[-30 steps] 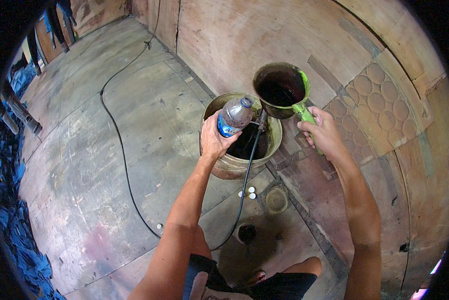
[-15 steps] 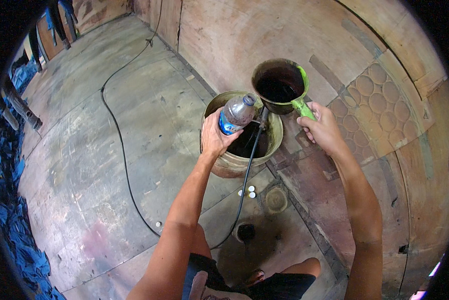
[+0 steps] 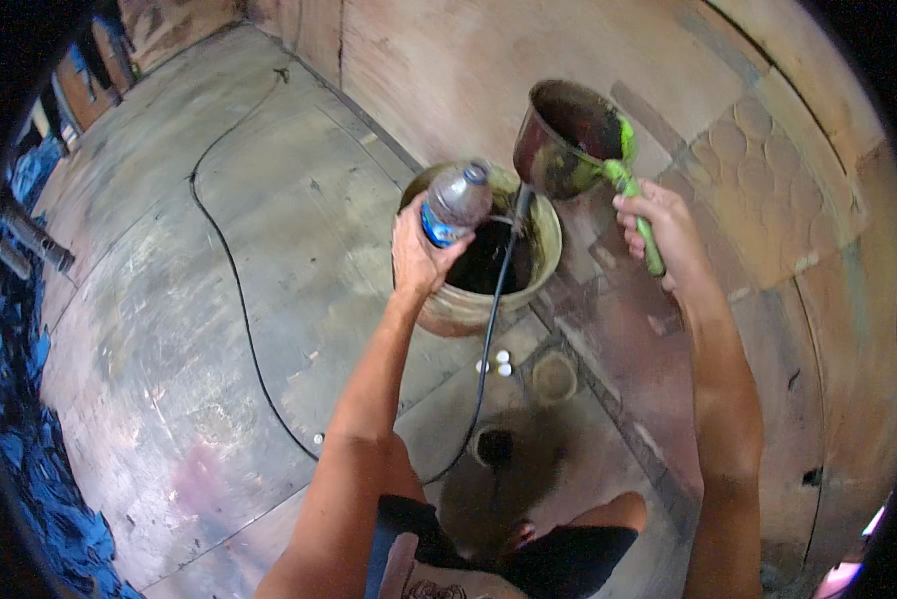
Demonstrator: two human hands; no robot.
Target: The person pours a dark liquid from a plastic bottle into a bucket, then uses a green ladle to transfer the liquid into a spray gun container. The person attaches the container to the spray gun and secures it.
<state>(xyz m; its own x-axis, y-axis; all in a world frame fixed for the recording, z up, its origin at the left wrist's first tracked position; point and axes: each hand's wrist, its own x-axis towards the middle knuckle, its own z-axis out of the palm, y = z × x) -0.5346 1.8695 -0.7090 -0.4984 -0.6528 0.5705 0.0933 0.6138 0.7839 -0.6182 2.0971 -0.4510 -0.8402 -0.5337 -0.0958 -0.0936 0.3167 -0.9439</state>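
Note:
My left hand [image 3: 421,253] is wrapped round a clear plastic bottle [image 3: 462,196] with a blue label, held upright over the left part of a round bucket [image 3: 468,311]. The bottle's mouth points up and towards the far side. Inside the bucket is dark liquid [image 3: 488,262]. My right hand [image 3: 668,230] grips the green handle of a dipper [image 3: 553,165], its pot dark and stained. The dipper hangs tilted above the bucket's far right rim. A black hose [image 3: 496,309] runs out of the bucket, attached to a dark rod-like piece [image 3: 521,208] at the rim.
Several small white caps [image 3: 503,362] lie on the floor in front of the bucket. Near them are a round ring mark [image 3: 553,375] and a small dark hole or cup [image 3: 493,446]. Blue sheeting [image 3: 44,499] lines the left edge. A wooden wall [image 3: 448,70] rises behind.
My right hand has lifted the dipper slightly and tilted it, so its side now shows. The bottle in my left hand has shifted a little up and left in the view.

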